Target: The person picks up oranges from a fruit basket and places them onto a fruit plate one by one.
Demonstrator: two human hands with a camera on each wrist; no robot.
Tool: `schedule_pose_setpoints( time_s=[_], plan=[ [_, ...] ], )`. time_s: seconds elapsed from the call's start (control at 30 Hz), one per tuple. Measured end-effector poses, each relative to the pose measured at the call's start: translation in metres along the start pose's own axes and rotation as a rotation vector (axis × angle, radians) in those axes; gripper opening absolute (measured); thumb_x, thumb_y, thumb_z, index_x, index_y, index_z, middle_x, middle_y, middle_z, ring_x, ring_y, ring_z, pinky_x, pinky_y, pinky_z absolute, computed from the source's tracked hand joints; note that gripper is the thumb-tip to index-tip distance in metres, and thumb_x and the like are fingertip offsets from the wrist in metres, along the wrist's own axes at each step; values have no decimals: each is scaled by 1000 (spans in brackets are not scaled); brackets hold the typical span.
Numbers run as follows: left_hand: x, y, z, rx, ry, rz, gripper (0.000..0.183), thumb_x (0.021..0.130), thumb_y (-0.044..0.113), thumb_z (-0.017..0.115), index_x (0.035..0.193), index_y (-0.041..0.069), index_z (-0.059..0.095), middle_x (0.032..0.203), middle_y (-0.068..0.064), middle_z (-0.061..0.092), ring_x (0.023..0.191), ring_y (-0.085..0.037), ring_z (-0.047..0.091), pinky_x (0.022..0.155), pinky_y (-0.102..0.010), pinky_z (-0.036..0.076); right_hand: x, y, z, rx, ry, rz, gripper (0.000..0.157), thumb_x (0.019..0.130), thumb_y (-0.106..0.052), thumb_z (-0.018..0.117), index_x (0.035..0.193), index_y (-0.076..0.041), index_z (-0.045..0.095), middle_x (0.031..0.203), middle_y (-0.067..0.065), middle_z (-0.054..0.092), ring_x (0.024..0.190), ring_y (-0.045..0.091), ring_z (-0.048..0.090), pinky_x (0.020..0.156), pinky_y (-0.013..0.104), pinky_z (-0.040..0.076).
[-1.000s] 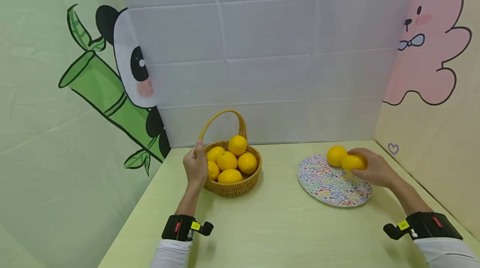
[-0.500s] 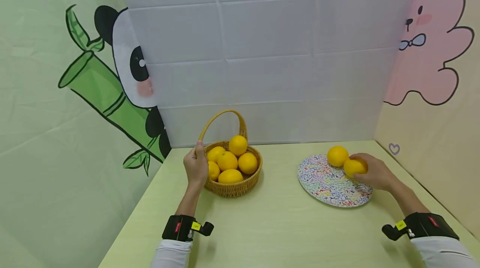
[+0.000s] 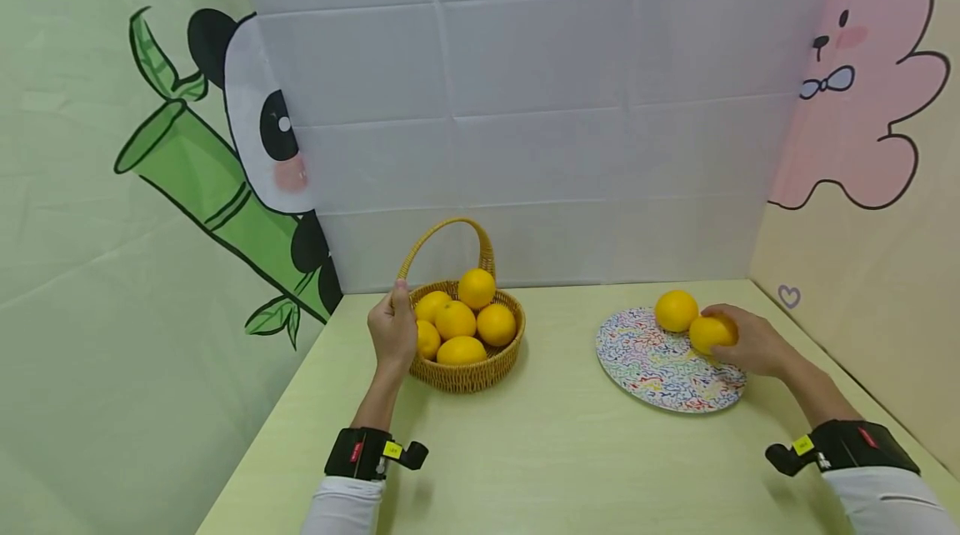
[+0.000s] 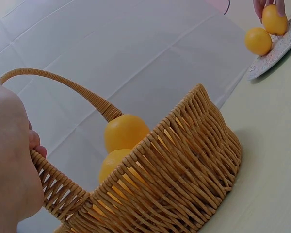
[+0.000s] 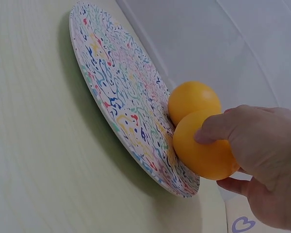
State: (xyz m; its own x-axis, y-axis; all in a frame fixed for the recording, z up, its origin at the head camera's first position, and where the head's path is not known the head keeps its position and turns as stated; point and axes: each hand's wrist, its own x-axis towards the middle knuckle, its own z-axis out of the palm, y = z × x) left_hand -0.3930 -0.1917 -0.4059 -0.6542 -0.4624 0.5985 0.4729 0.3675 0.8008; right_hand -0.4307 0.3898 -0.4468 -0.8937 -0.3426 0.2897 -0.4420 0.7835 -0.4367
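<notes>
My left hand (image 3: 393, 328) grips the near left side of the handle (image 3: 448, 222) of a wicker basket (image 3: 465, 375). Several yellow-orange oranges (image 3: 455, 321) fill the basket, which stands on the table. Over at the right, my right hand (image 3: 753, 341) holds an orange (image 5: 203, 148) between thumb and fingers, at the right part of a round plate (image 3: 660, 372) with a colourful squiggle pattern. The held orange appears to rest on the plate. Behind it, a second orange (image 5: 191, 101) sits on the plate, touching or nearly touching it.
The pale green table (image 3: 555, 452) extends between basket and plate and toward me. A grey-white cloth wall (image 3: 532, 143) closes off the back. Printed side walls stand at left and right, and the right one (image 3: 862, 285) comes close to the plate.
My right hand has lowered its orange slightly onto the plate, away from the other orange, then stayed nearly still. My left hand and the basket have not moved.
</notes>
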Motion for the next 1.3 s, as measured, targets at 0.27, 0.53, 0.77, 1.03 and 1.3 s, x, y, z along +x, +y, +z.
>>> schedule_pose_setpoints(
  time_s=[0.27, 0.53, 0.77, 1.03, 1.3],
  plan=[
    [-1, 0, 0, 8, -3, 2, 63, 105, 56, 46, 59, 14, 38, 50, 5, 32, 40, -10, 27, 37, -21, 18, 2, 2, 2, -11, 7, -29, 62, 82, 1, 77, 137, 12, 50, 139, 35, 48, 123, 52, 45, 101, 72, 36],
    [-1, -1, 0, -2, -8, 43, 63, 108, 48, 47, 58, 12, 35, 48, 5, 28, 37, -6, 21, 36, -22, 14, 0, 6, 0, 0, 0, -21, 67, 84, 3, 74, 142, 15, 43, 141, 37, 44, 126, 53, 41, 104, 72, 31],
    [0, 0, 0, 3, -6, 41, 63, 107, 52, 46, 58, 15, 34, 49, 5, 28, 38, -9, 22, 37, -21, 15, -1, 7, -1, -14, -13, -35, 67, 85, 8, 70, 145, 15, 41, 144, 38, 41, 129, 55, 37, 106, 73, 27],
    [-1, 2, -1, 6, -8, 30, 64, 106, 54, 46, 58, 14, 35, 48, 4, 29, 37, -9, 23, 36, -21, 15, -1, 6, 1, -7, -1, -68, 70, 81, 9, 75, 143, 14, 44, 143, 38, 42, 127, 55, 38, 105, 74, 28],
    [-1, 2, -1, -12, -5, 36, 62, 108, 48, 48, 58, 12, 36, 48, 5, 30, 35, -3, 23, 36, -22, 16, -2, 3, 1, -11, 8, -83, 74, 79, 3, 80, 143, 13, 45, 142, 38, 43, 126, 55, 39, 103, 75, 29]
  ],
)
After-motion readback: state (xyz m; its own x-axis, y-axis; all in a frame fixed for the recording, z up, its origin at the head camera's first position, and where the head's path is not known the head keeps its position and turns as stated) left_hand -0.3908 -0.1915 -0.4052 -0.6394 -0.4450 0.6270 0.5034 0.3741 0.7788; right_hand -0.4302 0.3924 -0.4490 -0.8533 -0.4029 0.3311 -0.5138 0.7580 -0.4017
